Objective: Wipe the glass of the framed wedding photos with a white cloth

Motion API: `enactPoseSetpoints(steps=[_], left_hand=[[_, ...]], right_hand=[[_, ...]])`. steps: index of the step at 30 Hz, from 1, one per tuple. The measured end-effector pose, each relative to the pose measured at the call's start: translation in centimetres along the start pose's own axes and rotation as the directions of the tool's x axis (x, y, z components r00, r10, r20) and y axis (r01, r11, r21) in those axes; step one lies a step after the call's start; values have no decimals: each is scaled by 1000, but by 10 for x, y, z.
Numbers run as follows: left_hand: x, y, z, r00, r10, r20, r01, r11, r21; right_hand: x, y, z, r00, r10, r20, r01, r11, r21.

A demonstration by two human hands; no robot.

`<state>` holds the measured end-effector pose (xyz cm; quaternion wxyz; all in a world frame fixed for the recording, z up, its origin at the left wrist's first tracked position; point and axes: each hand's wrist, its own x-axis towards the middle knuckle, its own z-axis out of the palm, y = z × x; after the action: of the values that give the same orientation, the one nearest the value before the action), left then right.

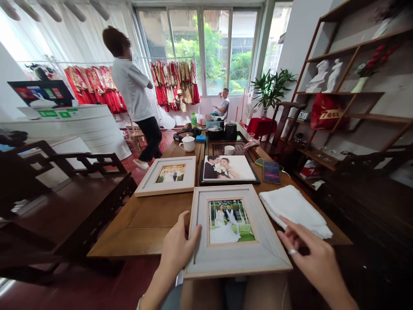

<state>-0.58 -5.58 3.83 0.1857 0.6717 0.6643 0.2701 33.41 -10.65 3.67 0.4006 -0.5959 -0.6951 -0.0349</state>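
Observation:
A picture frame point(271, 254) with a pale wide border and a photo of a couple outdoors leans over the table's near edge, tilted toward me. My left hand point(179, 243) grips its left side, thumb on the front, fingers partly hidden behind the edge. By the right side, my right hand point(308, 247) hovers with thumb and forefinger apart and nothing between them; a ring shows on it. Just beyond those fingers lies a folded white towel point(295, 206). A second pale frame point(146, 183) lies at the left, beside a couple's portrait print point(240, 170) on a dark board.
On the wooden table point(138, 228) stand a lidded white cup point(187, 143), a small white cup point(229, 150), a phone point(271, 172) and a black kettle point(230, 130). A dark wooden bench point(61, 206) is at the left. One person point(132, 90) stands beyond; another point(223, 103) sits by the window.

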Motion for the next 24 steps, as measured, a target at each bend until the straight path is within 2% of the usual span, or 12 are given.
enactPoseSetpoints(steps=[1, 3, 5, 8, 11, 13, 18, 22, 24], left_hand=[[1, -3, 3, 997, 47, -60, -51, 997, -58], [2, -8, 6, 975, 168, -147, -192, 967, -169], [4, -11, 8, 948, 283, -147, -312, 916, -252], [7, -11, 8, 915, 395, -83, -400, 858, -322], [11, -9, 7, 894, 442, -68, -433, 817, -380], [14, -8, 6, 881, 471, -32, -438, 790, -429], [17, -3, 1, 795, 591, 132, -439, 713, -546], [20, 3, -4, 793, 581, 182, -421, 739, -526], [22, 4, -4, 798, 567, 206, -401, 754, -520]], right_hand=[[2, 7, -10, 998, -51, -48, 51, 999, -3], [8, 28, -26, 991, -123, -58, 119, 991, -58], [14, 56, -32, 985, -157, 68, 163, 982, -95], [19, 96, -23, 950, -193, 246, 217, 973, -75], [21, 116, -4, 932, -216, 292, 245, 967, -69], [22, 119, 6, 944, -199, 265, 233, 967, -103], [25, 110, 17, 979, -99, 179, 133, 972, -191], [28, 104, 14, 991, -25, 128, 42, 991, -130], [29, 99, 13, 992, 122, -23, -123, 992, -35]])
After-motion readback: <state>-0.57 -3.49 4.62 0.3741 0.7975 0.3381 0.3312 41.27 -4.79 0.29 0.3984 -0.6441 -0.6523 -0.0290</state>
